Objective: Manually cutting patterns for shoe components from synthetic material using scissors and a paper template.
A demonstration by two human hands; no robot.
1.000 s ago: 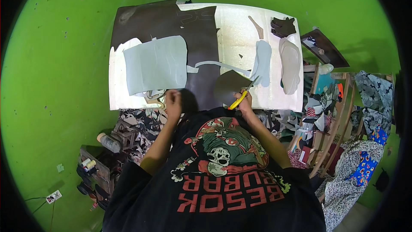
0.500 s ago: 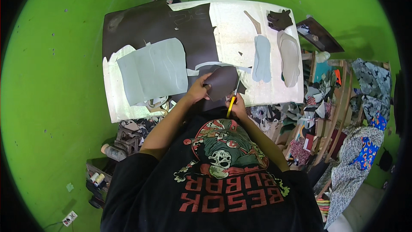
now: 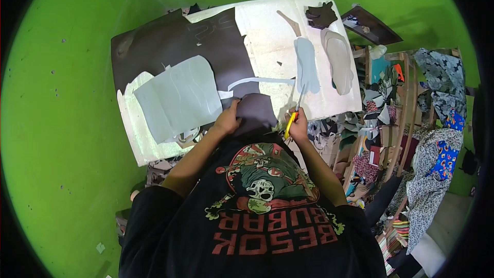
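Observation:
My left hand (image 3: 228, 118) grips the left edge of a cut dark brown leather-like piece (image 3: 254, 112) near the table's front edge, fingers closed on it. My right hand (image 3: 299, 126) is wrapped round the yellow handles of a pair of scissors (image 3: 291, 123), to the right of that piece and apart from it. The scissor blades point up and away, their tips by the lower end of grey-blue sole-shaped pieces (image 3: 306, 67). Behind my left hand curves a thin pale strip (image 3: 262, 79). A large grey-blue sheet (image 3: 177, 100) with drawn curves lies left of my left hand.
A big dark brown sheet (image 3: 154, 44) covers the far left of the white-topped table (image 3: 272, 25). Beige sole-shaped pieces (image 3: 337, 62) and a dark scrap bundle (image 3: 321, 15) lie at the right. Wooden racks heaped with fabric scraps (image 3: 381, 118) stand beyond the right edge.
My right hand has drawn the scissors away from the brown piece toward the right. My left hand has shifted left and lowered the piece toward me. The whole view has turned slightly.

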